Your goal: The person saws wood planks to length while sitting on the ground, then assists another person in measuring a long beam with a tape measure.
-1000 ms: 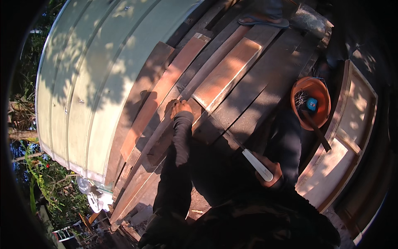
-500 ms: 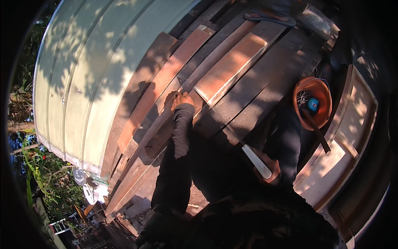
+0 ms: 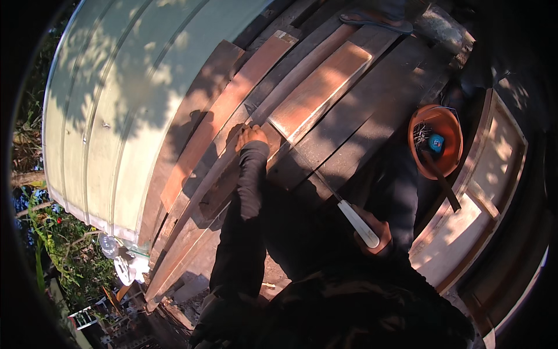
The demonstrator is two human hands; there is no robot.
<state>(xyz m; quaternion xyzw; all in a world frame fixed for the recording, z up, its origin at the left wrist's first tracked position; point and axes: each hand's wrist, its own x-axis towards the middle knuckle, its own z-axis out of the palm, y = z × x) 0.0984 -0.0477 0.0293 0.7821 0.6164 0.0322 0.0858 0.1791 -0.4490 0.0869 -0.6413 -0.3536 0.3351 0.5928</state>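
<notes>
My left hand point(image 3: 253, 138) presses on a reddish wooden plank point(image 3: 322, 87), its fingers curled over the shaded near part. In my right hand point(image 3: 378, 234) is a handsaw point(image 3: 358, 224) with a white handle. Its thin blade appears nearly edge-on and slants up and left from the handle. The blade's far end reaches the plank's edge, just right of my left hand. Shadow hides the exact contact between blade and wood.
Several other planks point(image 3: 232, 113) lie side by side beneath and left. An orange bucket point(image 3: 416, 119) at right holds nails, a blue tape measure point(image 3: 436, 142) and a wooden handle point(image 3: 444, 183). Beyond it stands a wooden frame point(image 3: 482, 198). A ribbed pale panel point(image 3: 110, 116) fills the left. A sandalled foot point(image 3: 378, 23) rests at the far end.
The whole view has shifted slightly, moving the scene a little up and left. Both hands keep their holds, and the saw stays nearly in the same place against the plank.
</notes>
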